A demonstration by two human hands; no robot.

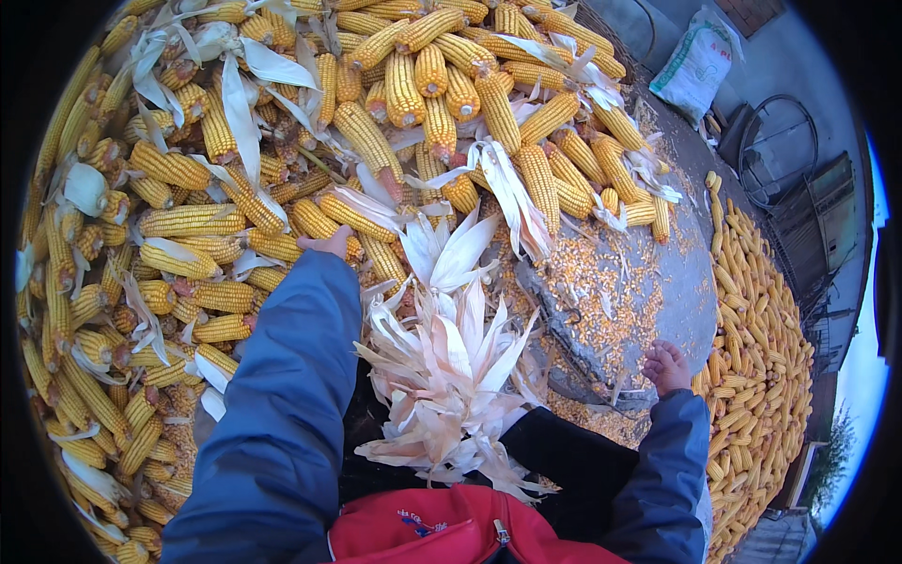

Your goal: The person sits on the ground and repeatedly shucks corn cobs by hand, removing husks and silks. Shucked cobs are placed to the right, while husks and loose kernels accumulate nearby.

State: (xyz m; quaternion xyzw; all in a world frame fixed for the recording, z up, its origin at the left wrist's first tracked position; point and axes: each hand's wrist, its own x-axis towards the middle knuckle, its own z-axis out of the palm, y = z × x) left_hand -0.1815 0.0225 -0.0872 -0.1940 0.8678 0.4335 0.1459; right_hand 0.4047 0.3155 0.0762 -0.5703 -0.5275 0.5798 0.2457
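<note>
My left hand (330, 243) reaches into a large heap of yellow corn ears and touches an ear (310, 217). Its fingers are partly hidden, so I cannot tell whether they close around it. Beside that hand lies another ear (358, 217) with pale husk at its upper end. Off to the right, my right hand (666, 366) hangs above the grey ground with loosely curled fingers and nothing in them. Between my arms, a pile of dry corn husks (451, 374) lies at my legs.
Loose kernels (599, 282) are scattered over a grey slab (683, 282). A second, long heap of corn ears (754, 366) stretches along the right. Farther back are a white printed sack (697, 67) and a round metal frame (779, 151) near a wall.
</note>
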